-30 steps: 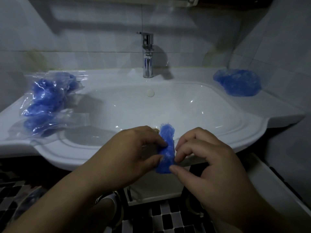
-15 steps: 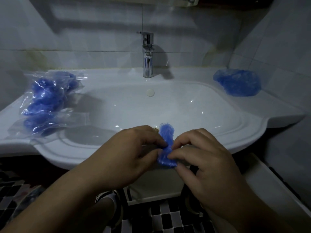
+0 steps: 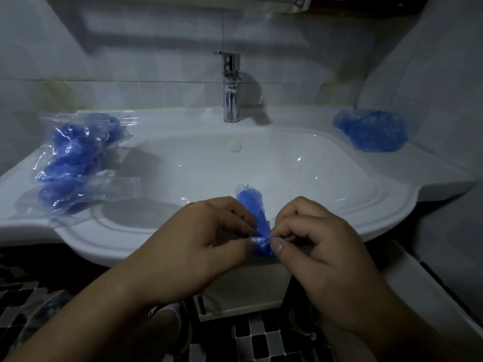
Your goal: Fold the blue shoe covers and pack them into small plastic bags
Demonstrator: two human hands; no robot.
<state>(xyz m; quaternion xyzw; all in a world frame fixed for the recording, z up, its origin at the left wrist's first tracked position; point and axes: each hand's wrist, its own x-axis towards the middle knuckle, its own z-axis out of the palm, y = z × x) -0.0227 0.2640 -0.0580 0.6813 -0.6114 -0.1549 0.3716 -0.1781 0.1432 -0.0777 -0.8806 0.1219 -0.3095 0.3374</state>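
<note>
Blue crinkled plastic shoe cover, gathered into a narrow strip, was held upright over the front rim of the white ceramic sink, between the two hands. A second before, its lower end had hung straight down below the fingers. By this moment that end had been turned up into a short, tight roll sitting between the two thumbs, and the right hand had closed in until its fingertips almost met those of the left hand.

Both hands had their fingers curled and pinched the cover. The left gripped the strip from its side. The right thumb pressed on the rolled lower end, with the forefinger hooked over the fold. I judged the folding to be under way but unfinished, since the upper end stood loose and fanned out above the knuckles.

The material looked thin, glossy and wrinkled, likely to spring open if released.

On the left ledge lay clear small plastic bags already holding blue covers, so part of the packing was done. A loose heap of blue shoe covers waited on the right ledge, well apart from the hands.
</note>
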